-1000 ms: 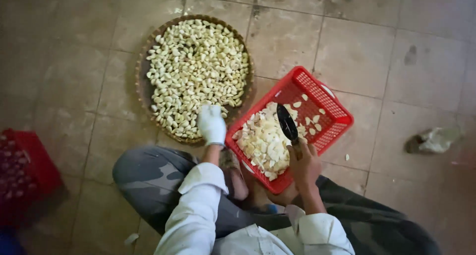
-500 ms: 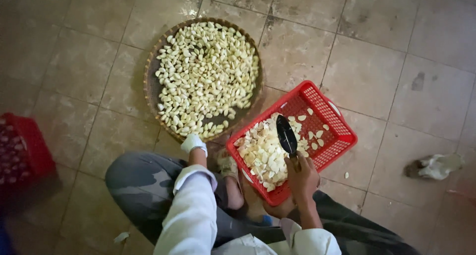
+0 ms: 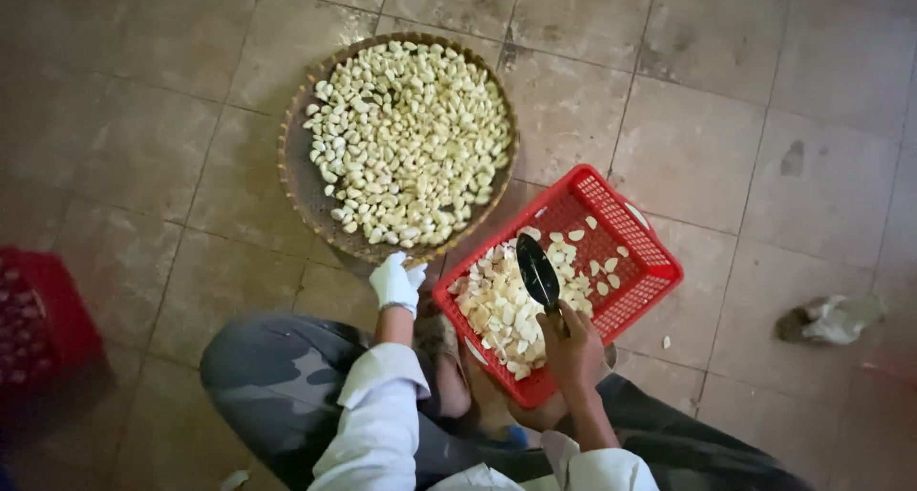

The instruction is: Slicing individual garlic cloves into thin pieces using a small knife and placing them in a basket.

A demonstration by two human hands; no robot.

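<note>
Dark knife (image 3: 538, 273) in right grip (image 3: 570, 346)

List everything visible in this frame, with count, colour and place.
Round woven tray: one, brown, on the floor ahead, upper centre.
Peeled cloves: many, pale cream, spread across the tray.
Basket: one, red plastic, at the person's right knee.
Cut pieces: a heap, pale, in the basket.
Knife: one, dark blade, over the basket.
Crate: one, red, left edge, blurred.
Crumpled scrap: one, whitish, floor at right.
Left hand: white glove, at the tray's near rim.
Right hand: bare, gripping the knife.
</note>
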